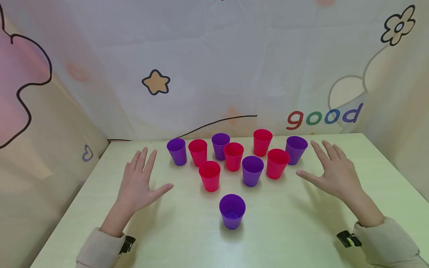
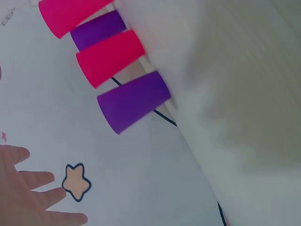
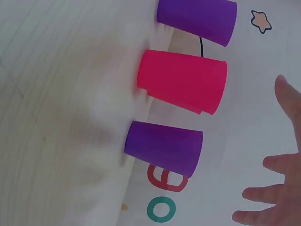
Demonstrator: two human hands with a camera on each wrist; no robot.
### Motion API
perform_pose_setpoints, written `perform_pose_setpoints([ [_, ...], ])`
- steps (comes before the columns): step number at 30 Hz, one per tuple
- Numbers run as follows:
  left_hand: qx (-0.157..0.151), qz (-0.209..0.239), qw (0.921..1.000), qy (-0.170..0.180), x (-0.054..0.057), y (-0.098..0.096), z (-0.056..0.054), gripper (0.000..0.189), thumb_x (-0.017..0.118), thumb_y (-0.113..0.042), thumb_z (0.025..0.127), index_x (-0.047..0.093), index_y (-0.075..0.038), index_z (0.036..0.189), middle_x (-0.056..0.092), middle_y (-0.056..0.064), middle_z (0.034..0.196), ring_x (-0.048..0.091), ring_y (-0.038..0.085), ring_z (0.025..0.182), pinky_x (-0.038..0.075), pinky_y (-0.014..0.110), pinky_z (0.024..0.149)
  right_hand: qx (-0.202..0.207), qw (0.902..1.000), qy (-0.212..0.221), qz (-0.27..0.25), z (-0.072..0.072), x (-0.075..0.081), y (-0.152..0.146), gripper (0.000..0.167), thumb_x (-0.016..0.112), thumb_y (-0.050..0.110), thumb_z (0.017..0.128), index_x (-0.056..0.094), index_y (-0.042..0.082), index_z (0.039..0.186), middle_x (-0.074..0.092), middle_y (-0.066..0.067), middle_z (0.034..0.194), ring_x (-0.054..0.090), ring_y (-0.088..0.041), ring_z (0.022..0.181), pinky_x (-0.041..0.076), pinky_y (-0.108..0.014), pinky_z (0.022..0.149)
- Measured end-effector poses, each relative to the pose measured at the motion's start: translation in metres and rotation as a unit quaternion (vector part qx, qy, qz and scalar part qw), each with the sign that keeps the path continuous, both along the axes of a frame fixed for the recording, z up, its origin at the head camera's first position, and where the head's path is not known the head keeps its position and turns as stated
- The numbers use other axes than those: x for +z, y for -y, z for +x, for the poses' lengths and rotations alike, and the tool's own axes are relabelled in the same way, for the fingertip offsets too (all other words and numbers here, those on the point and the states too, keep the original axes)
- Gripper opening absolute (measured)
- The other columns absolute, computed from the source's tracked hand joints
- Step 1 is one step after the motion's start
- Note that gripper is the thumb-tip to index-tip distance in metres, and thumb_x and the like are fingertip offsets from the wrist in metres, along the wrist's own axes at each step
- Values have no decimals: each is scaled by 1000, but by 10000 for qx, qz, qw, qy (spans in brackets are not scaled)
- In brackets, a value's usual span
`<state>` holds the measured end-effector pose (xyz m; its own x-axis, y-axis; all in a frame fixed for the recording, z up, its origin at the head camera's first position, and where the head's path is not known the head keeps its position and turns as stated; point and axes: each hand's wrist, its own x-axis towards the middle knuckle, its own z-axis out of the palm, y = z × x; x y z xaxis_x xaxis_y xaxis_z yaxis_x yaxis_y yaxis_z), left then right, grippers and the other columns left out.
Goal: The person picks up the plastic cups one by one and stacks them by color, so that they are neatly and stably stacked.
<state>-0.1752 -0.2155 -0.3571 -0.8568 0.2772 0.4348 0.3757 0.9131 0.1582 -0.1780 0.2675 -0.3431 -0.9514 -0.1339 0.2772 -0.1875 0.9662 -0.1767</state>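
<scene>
Several purple and red plastic cups stand upright on a pale table (image 1: 301, 230). One purple cup (image 1: 232, 210) stands alone nearest me; behind it are a red cup (image 1: 209, 175) and a purple cup (image 1: 253, 170). My left hand (image 1: 140, 182) hovers with fingers spread, left of the group, nearest the far-left purple cup (image 1: 177, 151) (image 2: 134, 101). My right hand (image 1: 330, 169) is spread the same way to the right, nearest the far-right purple cup (image 1: 296, 149) (image 3: 164, 148) and a red cup (image 1: 277, 163) (image 3: 183, 81). Neither hand holds anything.
A printed fabric backdrop (image 1: 214, 67) with a star (image 1: 156, 82) and the word "good" (image 1: 324, 117) rises behind the table and along both sides. A black cable (image 1: 214, 124) runs along the back edge. Bare tabletop lies in front of the cups.
</scene>
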Motion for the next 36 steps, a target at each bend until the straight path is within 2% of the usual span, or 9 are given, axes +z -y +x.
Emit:
perform_pose_setpoints([
  [6,-594,312,9970,-391,0,-14,5,94,68,-49,69,28,-4,141,31,20,139,28,39,127,27,57,98,135,9988,-165,-442,6,2,7,90,65,54,75,30,2,140,35,-31,131,32,-50,115,31,-68,84],
  [9,-835,485,9944,-419,1,-22,9,93,70,-47,68,30,-5,140,36,18,136,35,35,123,34,52,95,170,9978,-193,-604,8,2,10,87,66,53,75,35,1,137,40,-30,127,36,-49,111,36,-65,80],
  [15,-1161,849,9896,-23,2,-41,17,88,74,-42,68,35,-8,139,41,14,132,40,30,119,41,49,90,183,9950,117,-975,9,2,19,82,67,51,75,40,-1,133,44,-30,123,40,-47,109,40,-63,78],
  [19,-1411,1191,9823,312,1,-54,21,84,75,-41,68,37,-11,137,43,10,130,42,26,118,44,48,87,273,9921,174,-1213,9,0,24,77,69,48,75,46,-2,128,49,-27,118,48,-41,102,45,-57,73],
  [22,-1686,1598,9706,634,-1,-62,22,79,76,-38,69,40,-14,135,45,4,130,43,22,117,44,46,86,374,9897,123,-1379,8,-1,29,73,71,45,74,49,-1,126,53,-23,112,52,-36,95,48,-50,69],
  [25,-2055,2025,9531,911,-4,-69,20,75,78,-32,70,43,-13,133,47,2,128,45,18,114,45,42,85,440,9872,94,-1529,6,-3,34,70,72,43,74,50,0,125,56,-20,108,54,-34,93,48,-47,67],
  [30,-2564,2456,9261,1275,-9,-77,18,70,78,-22,70,45,-7,130,51,8,121,47,16,106,47,35,79,573,9821,143,-1789,4,-5,42,67,74,40,73,51,2,125,58,-17,106,55,-32,92,48,-41,66],
  [36,-2893,2754,9001,1741,-16,-89,15,63,78,-17,71,49,-4,125,52,11,118,50,18,104,50,33,76,772,9751,159,-2073,0,-9,51,64,76,36,73,54,0,122,61,-15,100,57,-28,84,46,-32,64],
])
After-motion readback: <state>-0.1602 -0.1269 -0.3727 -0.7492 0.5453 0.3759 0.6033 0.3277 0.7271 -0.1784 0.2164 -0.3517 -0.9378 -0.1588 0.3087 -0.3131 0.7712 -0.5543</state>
